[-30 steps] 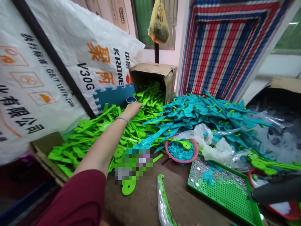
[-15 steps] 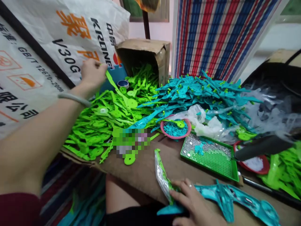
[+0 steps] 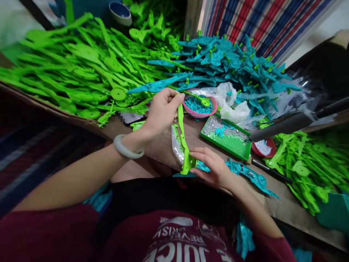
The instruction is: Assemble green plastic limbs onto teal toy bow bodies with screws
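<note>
The big heaps lie ahead of my fingers: the green pile (image 3: 81, 72) far to the left, the teal pile (image 3: 226, 65) straight beyond, and a second green heap (image 3: 308, 167) off to the right. I judge that most of the work is left, since those heaps are large and only one teal piece (image 3: 245, 173) lies loose by my right hand. The bench (image 3: 275, 196) offers little bare room. There is a narrow patch under my hands, and its near edge runs just above my lap, so anything I lower must stay close in. The tray (image 3: 226, 140) and pink bowl (image 3: 201, 105) sit just beyond my fingers and crowd the far side. My left hand (image 3: 163, 109) pinches the top of a green strip (image 3: 182, 138) and holds it nearly upright. My right hand (image 3: 215, 167), fingers loosely spread, touches the strip's lower end beside a clear bag (image 3: 176, 145).
</note>
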{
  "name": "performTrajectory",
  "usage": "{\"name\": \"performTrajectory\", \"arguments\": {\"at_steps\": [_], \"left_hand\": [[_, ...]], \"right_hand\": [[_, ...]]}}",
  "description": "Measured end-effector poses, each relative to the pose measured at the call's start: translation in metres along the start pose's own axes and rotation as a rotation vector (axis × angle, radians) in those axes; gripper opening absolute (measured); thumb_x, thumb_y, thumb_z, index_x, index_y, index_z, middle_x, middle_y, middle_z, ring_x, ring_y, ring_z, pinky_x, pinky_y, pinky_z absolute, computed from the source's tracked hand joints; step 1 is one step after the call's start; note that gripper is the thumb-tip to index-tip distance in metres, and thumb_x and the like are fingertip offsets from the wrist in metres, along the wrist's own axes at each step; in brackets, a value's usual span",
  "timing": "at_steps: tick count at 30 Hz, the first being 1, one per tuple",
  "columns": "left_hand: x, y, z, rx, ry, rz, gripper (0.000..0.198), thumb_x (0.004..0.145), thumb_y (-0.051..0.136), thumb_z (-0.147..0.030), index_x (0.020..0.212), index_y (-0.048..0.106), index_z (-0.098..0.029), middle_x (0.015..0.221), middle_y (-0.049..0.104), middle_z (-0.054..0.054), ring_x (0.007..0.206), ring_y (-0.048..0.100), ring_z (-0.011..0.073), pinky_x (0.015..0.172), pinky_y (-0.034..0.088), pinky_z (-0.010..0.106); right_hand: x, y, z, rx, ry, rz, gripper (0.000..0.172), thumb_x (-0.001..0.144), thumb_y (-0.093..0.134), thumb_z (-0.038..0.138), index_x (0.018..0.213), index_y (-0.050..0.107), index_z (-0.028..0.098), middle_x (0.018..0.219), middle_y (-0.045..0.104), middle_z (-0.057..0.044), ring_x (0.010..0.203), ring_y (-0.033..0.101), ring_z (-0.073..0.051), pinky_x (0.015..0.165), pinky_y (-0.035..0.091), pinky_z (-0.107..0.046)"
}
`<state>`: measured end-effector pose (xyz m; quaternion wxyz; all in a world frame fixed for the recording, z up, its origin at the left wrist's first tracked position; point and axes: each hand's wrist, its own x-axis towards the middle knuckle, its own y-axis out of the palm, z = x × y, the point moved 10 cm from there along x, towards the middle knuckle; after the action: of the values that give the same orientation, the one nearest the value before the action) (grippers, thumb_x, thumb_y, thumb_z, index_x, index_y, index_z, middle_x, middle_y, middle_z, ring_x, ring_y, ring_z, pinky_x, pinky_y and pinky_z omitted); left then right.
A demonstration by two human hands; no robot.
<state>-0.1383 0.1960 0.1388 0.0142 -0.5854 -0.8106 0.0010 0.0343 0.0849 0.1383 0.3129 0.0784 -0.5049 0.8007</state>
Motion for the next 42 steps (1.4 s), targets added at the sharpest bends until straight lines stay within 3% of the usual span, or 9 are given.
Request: {"name": "performTrajectory", "arguments": {"at_steps": [5, 8, 11, 17, 23, 31, 36, 40, 42], "left_hand": [[0.009, 0.003, 0.046, -0.089, -0.111, 0.017, 0.010, 0.099, 0.048, -0.027, 0.090, 0.048, -0.022, 0.061, 0.041, -0.007, 0.047, 0.041, 0.0094, 0.047, 0.035, 0.021], [-0.003, -0.011, 0.060, 0.099, 0.026, -0.017, 0.014, 0.096, 0.052, -0.027, 0.108, 0.050, -0.021, 0.094, 0.058, 0.002, 0.067, 0.056, 0.0118, 0.066, 0.050, 0.027], [-0.041, -0.023, 0.065, 0.340, 0.273, -0.007, 0.021, 0.092, 0.054, -0.021, 0.112, 0.051, -0.020, 0.117, 0.056, 0.008, 0.082, 0.060, 0.0142, 0.085, 0.052, 0.033], [-0.138, -0.004, 0.091, 0.498, 0.510, 0.365, 0.019, 0.101, 0.048, -0.029, 0.113, 0.056, -0.018, 0.109, 0.064, 0.010, 0.096, 0.066, 0.0226, 0.084, 0.054, 0.035], [-0.174, 0.012, 0.093, 0.638, 0.690, 0.408, 0.023, 0.099, 0.053, -0.023, 0.120, 0.059, -0.016, 0.106, 0.069, 0.010, 0.094, 0.066, 0.0247, 0.085, 0.055, 0.039], [-0.189, 0.023, 0.085, 0.752, 0.921, 0.400, 0.031, 0.097, 0.040, -0.005, 0.095, 0.069, -0.016, 0.089, 0.071, 0.007, 0.080, 0.065, 0.0198, 0.077, 0.056, 0.033], [-0.189, 0.024, 0.074, 0.769, 1.024, 0.276, 0.028, 0.097, 0.047, -0.007, 0.116, 0.067, -0.011, 0.120, 0.072, 0.013, 0.110, 0.067, 0.0235, 0.097, 0.054, 0.038], [-0.191, 0.030, 0.070, 0.907, 1.086, 0.211, 0.034, 0.097, 0.042, -0.007, 0.122, 0.065, -0.004, 0.131, 0.069, 0.018, 0.124, 0.064, 0.0271, 0.108, 0.051, 0.040], [-0.195, 0.033, 0.067, 0.974, 1.143, 0.214, 0.035, 0.097, 0.039, -0.007, 0.120, 0.066, -0.002, 0.127, 0.071, 0.018, 0.120, 0.067, 0.0274, 0.106, 0.052, 0.040]], "right_hand": [[-0.005, -0.004, -0.009, 0.005, 0.054, 0.020, 0.044, 0.094, 0.067, 0.031, 0.136, 0.056, 0.024, 0.126, 0.066, -0.014, 0.112, 0.065, -0.024, 0.096, 0.055, -0.044], [-0.011, 0.005, -0.021, -0.052, 0.111, 0.040, 0.039, 0.094, 0.064, 0.029, 0.133, 0.060, 0.024, 0.119, 0.067, -0.013, 0.105, 0.066, -0.023, 0.091, 0.055, -0.043], [-0.022, 0.027, -0.036, -0.079, 0.165, 0.151, 0.037, 0.096, 0.061, 0.030, 0.133, 0.062, 0.025, 0.119, 0.067, -0.012, 0.104, 0.065, -0.023, 0.091, 0.055, -0.044], [-0.031, 0.049, -0.045, -0.100, 0.206, 0.287, 0.039, 0.097, 0.059, 0.027, 0.136, 0.060, 0.023, 0.123, 0.064, -0.013, 0.108, 0.061, -0.024, 0.092, 0.054, -0.044], [-0.026, 0.049, -0.036, -0.140, 0.152, 0.367, 0.047, 0.093, 0.063, 0.019, 0.139, 0.056, 0.024, 0.126, 0.062, -0.013, 0.111, 0.059, -0.025, 0.091, 0.056, -0.043], [-0.024, 0.053, -0.032, -0.321, 0.163, 0.456, 0.040, 0.095, 0.060, 0.019, 0.135, 0.059, 0.021, 0.120, 0.066, -0.016, 0.109, 0.062, -0.026, 0.087, 0.059, -0.041], [-0.025, 0.053, -0.030, -0.365, 0.098, 0.463, 0.031, 0.096, 0.060, 0.021, 0.126, 0.066, 0.017, 0.123, 0.069, -0.018, 0.110, 0.065, -0.027, 0.088, 0.059, -0.041], [-0.013, 0.041, -0.038, -0.113, 0.166, 0.499, 0.034, 0.096, 0.063, 0.028, 0.129, 0.064, 0.019, 0.128, 0.069, -0.015, 0.120, 0.064, -0.026, 0.097, 0.057, -0.044], [0.013, 0.025, -0.050, 0.101, 0.283, 0.385, 0.023, 0.096, 0.064, 0.033, 0.115, 0.069, 0.020, 0.113, 0.074, -0.010, 0.106, 0.069, -0.021, 0.091, 0.059, -0.039]]}}
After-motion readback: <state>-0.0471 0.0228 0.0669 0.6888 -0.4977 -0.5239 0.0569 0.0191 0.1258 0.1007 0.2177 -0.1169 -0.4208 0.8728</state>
